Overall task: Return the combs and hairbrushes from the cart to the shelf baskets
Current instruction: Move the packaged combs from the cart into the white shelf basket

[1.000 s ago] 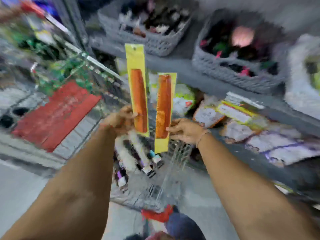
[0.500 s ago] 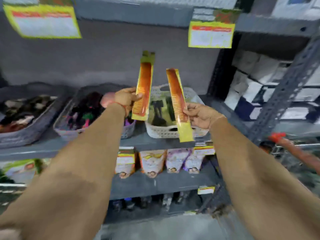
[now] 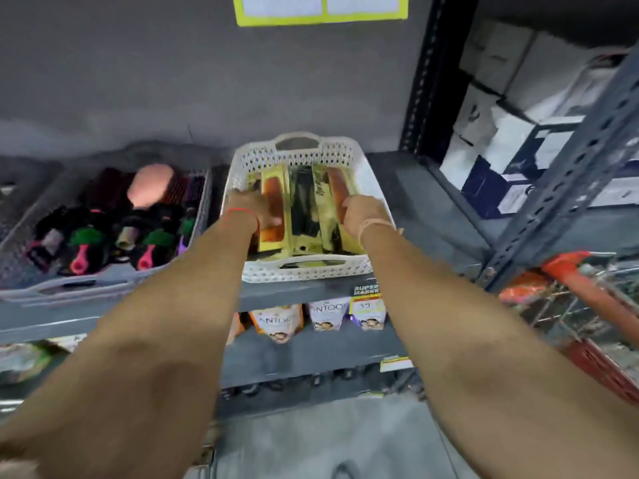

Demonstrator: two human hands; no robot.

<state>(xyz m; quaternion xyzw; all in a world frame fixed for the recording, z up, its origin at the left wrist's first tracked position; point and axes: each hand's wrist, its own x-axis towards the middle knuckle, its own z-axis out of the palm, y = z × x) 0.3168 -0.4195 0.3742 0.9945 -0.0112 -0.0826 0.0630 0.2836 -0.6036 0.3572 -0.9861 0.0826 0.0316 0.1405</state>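
While both arms reach into the shelf (image 3: 432,188), the step in hand is judged to be laying two packaged combs flat in a basket.

Shelf: grey steel, carrying two baskets side by side.

Grey basket (image 3: 103,288): left of the white one, holding hairbrushes (image 3: 114,229) with pink and green handles. Untouched.

Cart (image 3: 584,305): red-handled, at the right edge, well apart from the hands. Contents too blurred to list, so the remaining stock cannot be judged.

White basket (image 3: 304,271): lattice-walled, holding yellow-carded combs laid lengthwise, a black comb (image 3: 304,209) in the middle.

Left hand (image 3: 256,210): inside the basket at its left wall, fingers closed on an orange comb (image 3: 273,205).

Right hand (image 3: 363,212): inside at the right wall, resting on a second orange comb (image 3: 337,188); whether it grips or has let go cannot be told.

Handling note: best done by lowering each card parallel to the packs already there, pressing it level before letting go, and keeping the card ends below the rim so nothing catches when the hands lift out.
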